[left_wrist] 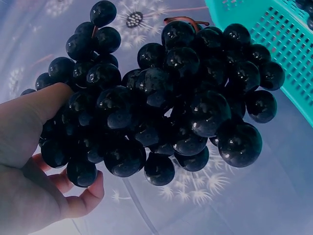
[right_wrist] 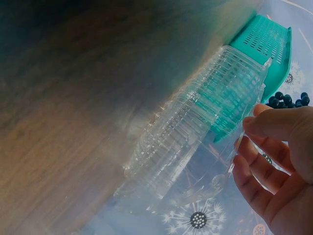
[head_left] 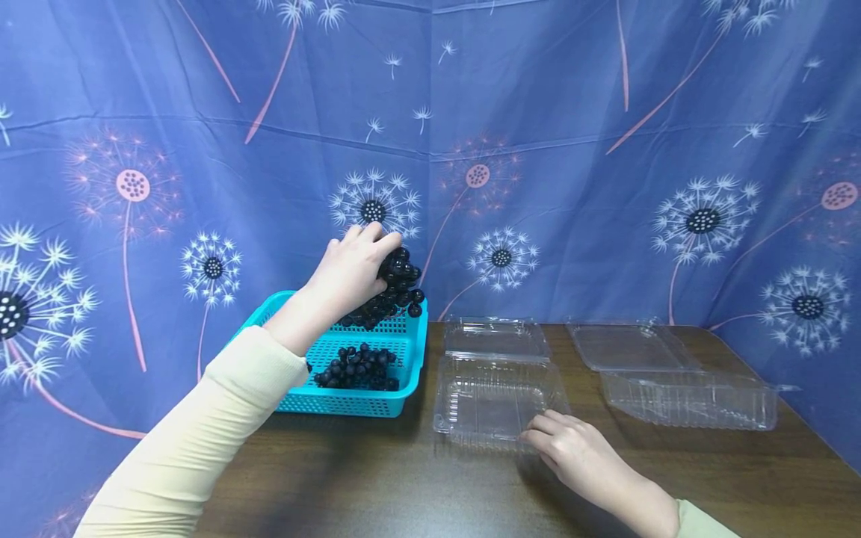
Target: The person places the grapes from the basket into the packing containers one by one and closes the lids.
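My left hand (head_left: 353, 265) grips a bunch of dark grapes (head_left: 397, 288) above the back right part of a turquoise basket (head_left: 336, 405). In the left wrist view, the thumb and curled fingers of the left hand (left_wrist: 36, 161) hold one end of the grape bunch (left_wrist: 161, 93). Another bunch of dark grapes (head_left: 356, 368) lies inside the basket. Beside the basket stands a clear plastic clamshell container (head_left: 494, 400) with its lid folded back. At its front right corner, my right hand (head_left: 578, 452) pinches the rim, thumb and fingertips on the edge in the right wrist view.
A second clear clamshell container (head_left: 693, 400) lies with its lid back at the right of the brown wooden table (head_left: 377, 478). A blue curtain (head_left: 572, 187) with a dandelion print hangs close behind the table and around its sides.
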`<act>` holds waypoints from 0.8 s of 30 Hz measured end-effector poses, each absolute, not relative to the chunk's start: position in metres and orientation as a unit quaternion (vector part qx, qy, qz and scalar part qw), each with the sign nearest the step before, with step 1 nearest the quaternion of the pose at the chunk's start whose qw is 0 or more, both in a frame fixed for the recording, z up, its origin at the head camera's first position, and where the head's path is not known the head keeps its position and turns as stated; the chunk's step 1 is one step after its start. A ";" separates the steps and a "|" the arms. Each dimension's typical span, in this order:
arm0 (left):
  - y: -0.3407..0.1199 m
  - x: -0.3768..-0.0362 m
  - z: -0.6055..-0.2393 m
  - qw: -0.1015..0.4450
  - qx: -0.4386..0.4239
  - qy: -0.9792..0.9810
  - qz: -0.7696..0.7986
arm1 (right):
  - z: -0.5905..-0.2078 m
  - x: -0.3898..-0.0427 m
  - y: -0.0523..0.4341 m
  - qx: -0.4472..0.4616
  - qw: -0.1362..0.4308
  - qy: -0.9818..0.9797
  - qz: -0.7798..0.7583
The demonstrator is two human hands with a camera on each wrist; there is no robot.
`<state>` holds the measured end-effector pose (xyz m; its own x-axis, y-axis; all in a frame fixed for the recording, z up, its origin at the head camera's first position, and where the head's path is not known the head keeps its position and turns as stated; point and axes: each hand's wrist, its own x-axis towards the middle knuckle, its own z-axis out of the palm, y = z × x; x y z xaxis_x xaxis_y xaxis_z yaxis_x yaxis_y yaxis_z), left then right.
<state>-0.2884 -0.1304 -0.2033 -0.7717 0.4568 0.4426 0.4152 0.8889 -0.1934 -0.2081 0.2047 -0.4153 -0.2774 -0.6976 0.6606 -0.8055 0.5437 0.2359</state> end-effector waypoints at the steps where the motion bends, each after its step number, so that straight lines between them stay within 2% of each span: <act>1: -0.128 -0.288 -0.203 0.248 -0.235 -0.939 0.042 | -0.415 -0.208 0.205 0.473 0.372 -0.796 0.072; 18: -0.099 -0.278 -0.205 0.320 -0.292 -0.901 -0.017 | -0.413 -0.209 0.204 0.480 0.380 -0.787 0.074; 24: -0.089 -0.275 -0.210 0.319 -0.311 -0.895 -0.022 | -0.413 -0.209 0.203 0.483 0.381 -0.785 0.070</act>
